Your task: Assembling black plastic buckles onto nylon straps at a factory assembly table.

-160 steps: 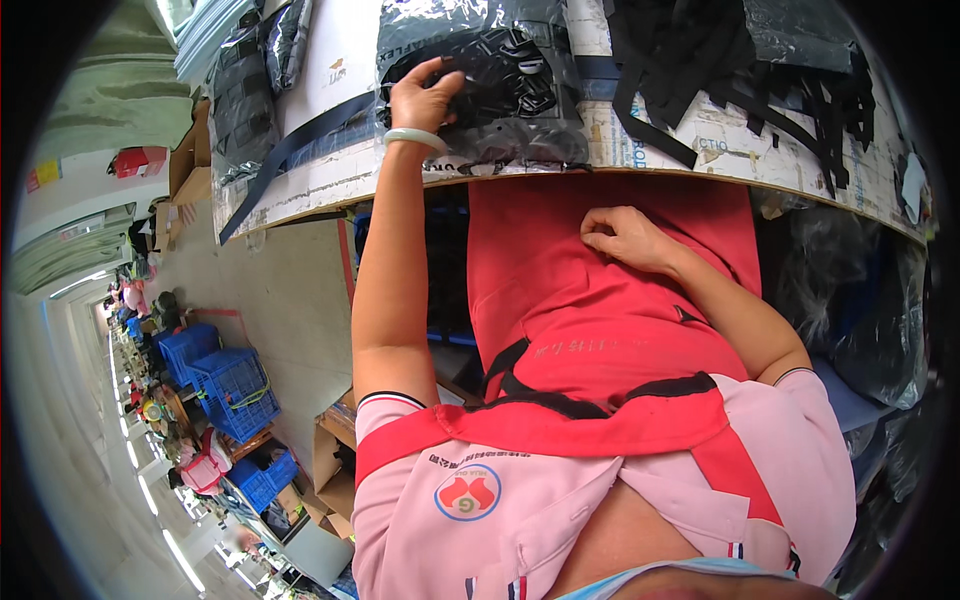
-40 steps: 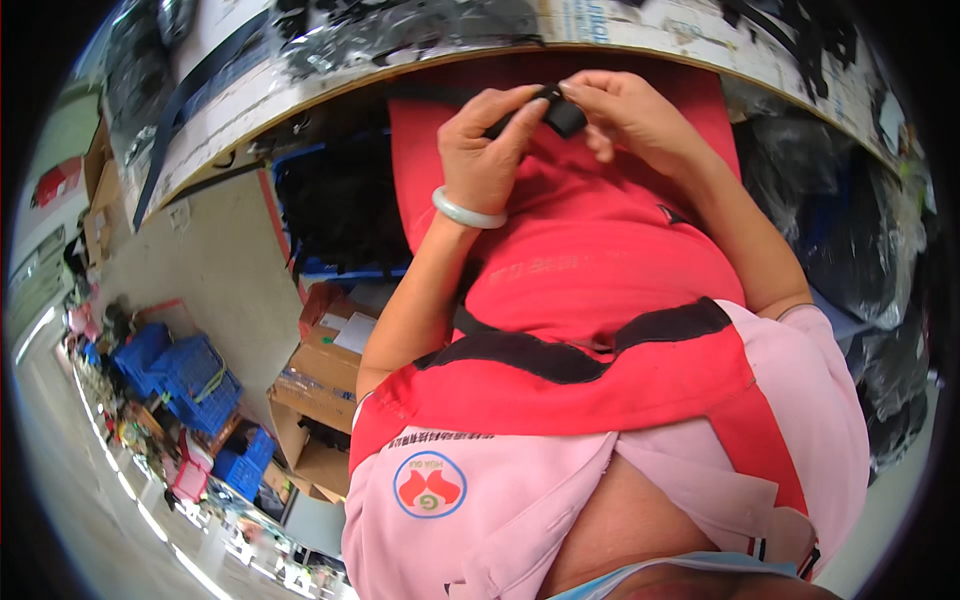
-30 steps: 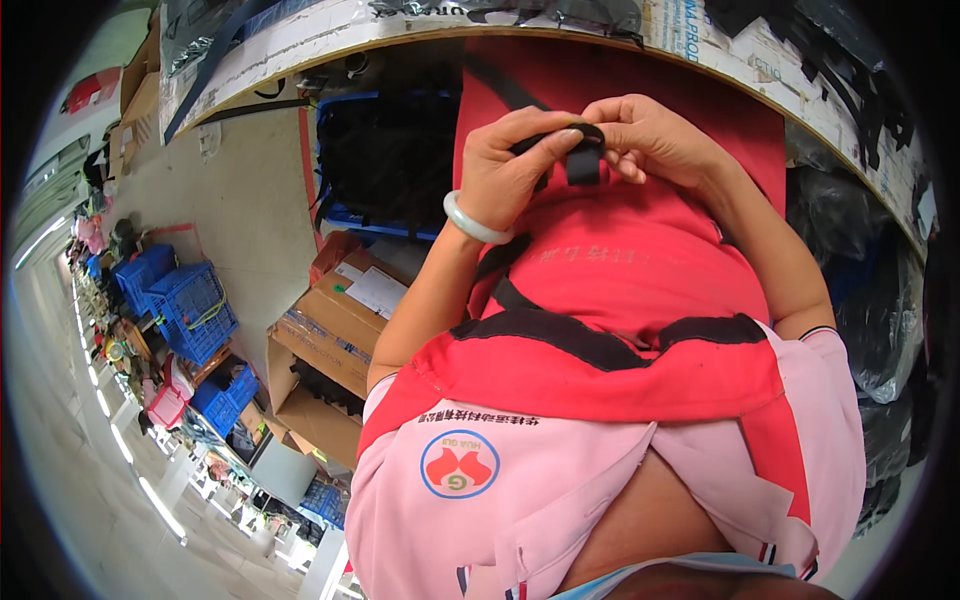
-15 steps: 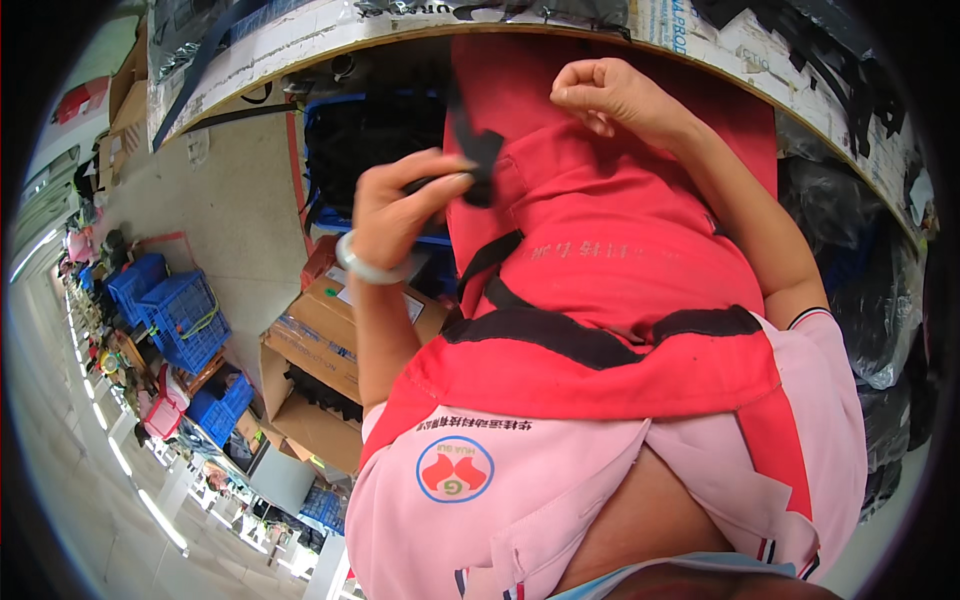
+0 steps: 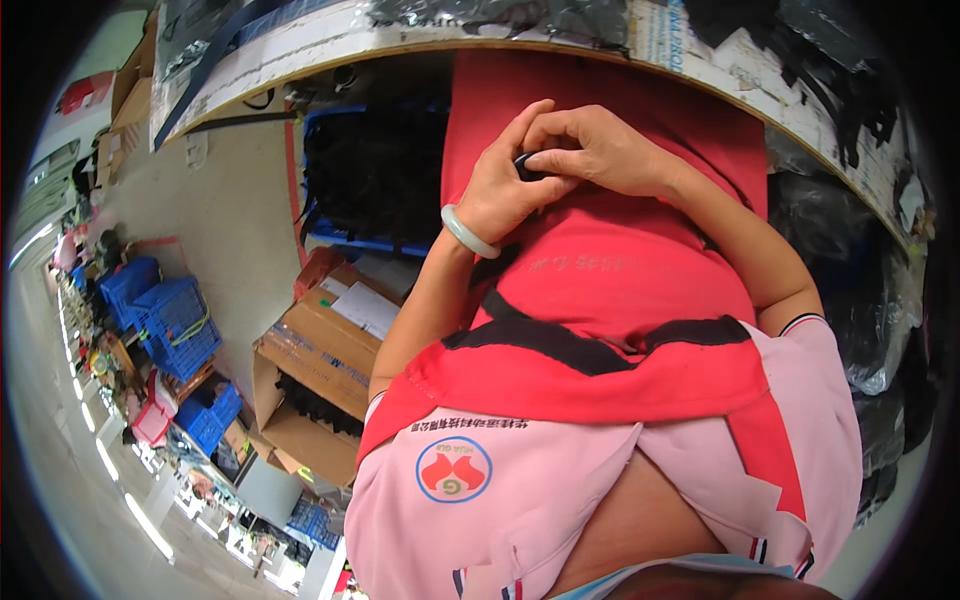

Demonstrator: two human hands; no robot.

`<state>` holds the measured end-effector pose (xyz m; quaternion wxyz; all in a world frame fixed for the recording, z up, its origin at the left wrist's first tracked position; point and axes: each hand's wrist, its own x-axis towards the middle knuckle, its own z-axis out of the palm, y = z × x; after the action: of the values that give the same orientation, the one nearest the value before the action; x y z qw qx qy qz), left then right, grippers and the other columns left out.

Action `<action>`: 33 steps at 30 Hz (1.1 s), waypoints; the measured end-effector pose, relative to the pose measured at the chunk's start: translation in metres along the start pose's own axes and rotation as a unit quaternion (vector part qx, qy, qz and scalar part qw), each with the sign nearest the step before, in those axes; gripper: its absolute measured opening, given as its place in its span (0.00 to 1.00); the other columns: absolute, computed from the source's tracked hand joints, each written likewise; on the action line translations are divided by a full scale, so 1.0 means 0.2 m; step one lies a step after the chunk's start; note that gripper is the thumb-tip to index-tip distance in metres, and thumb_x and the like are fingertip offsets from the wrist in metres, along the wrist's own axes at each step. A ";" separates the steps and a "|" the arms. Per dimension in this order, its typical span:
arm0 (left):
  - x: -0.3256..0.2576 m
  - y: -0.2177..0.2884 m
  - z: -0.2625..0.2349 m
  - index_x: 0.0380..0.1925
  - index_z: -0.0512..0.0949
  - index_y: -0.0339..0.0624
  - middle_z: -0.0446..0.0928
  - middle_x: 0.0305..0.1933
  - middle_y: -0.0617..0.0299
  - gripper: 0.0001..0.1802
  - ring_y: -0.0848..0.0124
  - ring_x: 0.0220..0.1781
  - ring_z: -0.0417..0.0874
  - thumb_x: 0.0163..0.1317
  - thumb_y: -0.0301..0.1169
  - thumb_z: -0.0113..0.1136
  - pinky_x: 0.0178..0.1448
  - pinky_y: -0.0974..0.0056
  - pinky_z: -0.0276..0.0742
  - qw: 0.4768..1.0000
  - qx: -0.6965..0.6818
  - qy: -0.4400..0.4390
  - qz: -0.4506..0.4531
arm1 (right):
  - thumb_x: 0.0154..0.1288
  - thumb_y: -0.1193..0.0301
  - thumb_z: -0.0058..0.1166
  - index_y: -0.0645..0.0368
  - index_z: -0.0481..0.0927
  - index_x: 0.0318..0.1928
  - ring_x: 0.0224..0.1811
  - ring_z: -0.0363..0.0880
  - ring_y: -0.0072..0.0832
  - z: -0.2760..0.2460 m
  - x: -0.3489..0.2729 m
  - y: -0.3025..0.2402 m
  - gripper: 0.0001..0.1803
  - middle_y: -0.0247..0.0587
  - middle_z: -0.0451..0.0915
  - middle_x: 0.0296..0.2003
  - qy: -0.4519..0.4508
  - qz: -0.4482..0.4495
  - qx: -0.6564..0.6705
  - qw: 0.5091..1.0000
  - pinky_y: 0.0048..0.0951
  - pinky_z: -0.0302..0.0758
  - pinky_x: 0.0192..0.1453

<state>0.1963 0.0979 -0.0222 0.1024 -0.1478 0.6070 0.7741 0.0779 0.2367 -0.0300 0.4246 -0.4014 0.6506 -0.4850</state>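
Black piece (image 5: 525, 167), small and mostly covered by fingers, sits between the person's two hands, above the lap of a red apron (image 5: 620, 235). The left hand (image 5: 500, 185) grips it between thumb and fingers. The right hand (image 5: 600, 150) is bent over it with curled fingers, its thumb tip beside the piece; whether it grips too, one cannot tell. A pale bracelet (image 5: 470, 232) rings the left wrist. Beyond the hands runs the worktop (image 5: 290, 70), bearing clear plastic bags (image 5: 560, 18) and, to the right, black straps (image 5: 855, 125). Under its edge, left of the apron, stands a blue crate (image 5: 365, 241) filled with dark material. Nearer the left elbow is an open cardboard box (image 5: 315, 352); farther left, more blue crates (image 5: 172, 325) stand on the floor.
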 end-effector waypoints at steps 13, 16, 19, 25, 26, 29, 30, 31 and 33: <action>0.19 0.00 0.03 0.52 0.77 0.34 0.74 0.43 0.64 0.19 0.81 0.27 0.73 0.59 0.18 0.60 0.28 0.75 0.70 0.999 -0.029 -0.033 0.030 | 0.69 0.64 0.55 0.59 0.77 0.40 0.21 0.75 0.14 -0.17 -0.19 0.11 0.11 0.27 0.76 0.23 -0.004 0.184 0.458 0.870 0.13 0.72 0.23; 0.25 0.01 0.03 0.48 0.79 0.34 0.74 0.42 0.64 0.16 0.81 0.27 0.73 0.58 0.17 0.60 0.28 0.75 0.70 0.997 -0.005 -0.058 0.053 | 0.69 0.63 0.55 0.61 0.76 0.42 0.22 0.76 0.15 -0.19 -0.24 0.09 0.12 0.30 0.77 0.24 -0.002 0.162 0.474 0.866 0.14 0.74 0.25; 0.28 -0.03 0.03 0.45 0.78 0.38 0.75 0.42 0.62 0.12 0.79 0.24 0.71 0.61 0.20 0.58 0.27 0.75 0.67 0.987 -0.143 -0.069 0.009 | 0.66 0.64 0.56 0.61 0.78 0.41 0.27 0.79 0.21 -0.29 -0.29 0.00 0.13 0.34 0.78 0.26 0.133 0.123 0.194 0.964 0.23 0.76 0.31; 0.30 -0.13 0.00 0.48 0.76 0.49 0.75 0.46 0.59 0.11 0.71 0.37 0.71 0.70 0.35 0.50 0.34 0.69 0.71 0.783 -0.586 -0.156 -0.138 | 0.61 0.58 0.57 0.52 0.80 0.47 0.49 0.74 0.39 -0.94 -0.38 0.10 0.17 0.38 0.78 0.45 0.461 -0.088 -0.488 0.735 0.39 0.69 0.54; 0.31 -0.13 0.03 0.48 0.76 0.49 0.75 0.46 0.59 0.11 0.71 0.37 0.71 0.70 0.35 0.50 0.34 0.69 0.71 0.783 -0.583 -0.164 -0.143 | 0.59 0.54 0.58 0.50 0.79 0.51 0.52 0.71 0.39 -0.98 -0.39 0.20 0.22 0.38 0.75 0.51 0.495 -0.039 -0.523 0.693 0.39 0.68 0.56; 0.33 -0.16 0.05 0.48 0.76 0.47 0.75 0.47 0.57 0.11 0.65 0.40 0.74 0.70 0.35 0.50 0.35 0.67 0.73 0.779 -0.579 -0.171 -0.169 | 0.57 0.56 0.60 0.48 0.78 0.53 0.52 0.69 0.42 -0.88 -0.29 0.30 0.23 0.41 0.71 0.51 0.482 0.023 -0.494 0.723 0.38 0.66 0.61; 0.32 -0.17 0.04 0.48 0.76 0.47 0.75 0.47 0.57 0.11 0.65 0.40 0.74 0.70 0.35 0.50 0.35 0.67 0.73 0.780 -0.580 -0.166 -0.166 | 0.56 0.56 0.61 0.50 0.78 0.52 0.52 0.69 0.42 -0.78 -0.23 0.25 0.24 0.42 0.70 0.51 0.457 0.018 -0.466 0.758 0.37 0.67 0.61; 0.32 -0.17 0.04 0.48 0.76 0.47 0.75 0.46 0.57 0.12 0.63 0.42 0.76 0.70 0.35 0.51 0.38 0.64 0.76 0.776 -0.583 -0.163 -0.176 | 0.56 0.55 0.62 0.51 0.78 0.52 0.52 0.69 0.42 -0.68 -0.19 0.23 0.25 0.43 0.70 0.50 0.464 0.009 -0.465 0.754 0.38 0.67 0.60; 0.33 -0.16 0.04 0.48 0.76 0.46 0.76 0.46 0.56 0.12 0.60 0.44 0.77 0.70 0.36 0.51 0.41 0.60 0.79 0.775 -0.582 -0.163 -0.185 | 0.55 0.55 0.62 0.54 0.78 0.52 0.52 0.69 0.43 -0.57 -0.12 0.21 0.26 0.44 0.70 0.50 0.478 0.002 -0.460 0.749 0.38 0.68 0.60</action>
<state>0.1438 0.1129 -0.0731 0.2355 -0.1604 -0.0243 0.9582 -0.0269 0.3010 -0.0480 -0.1762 -0.2626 0.9138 -0.2549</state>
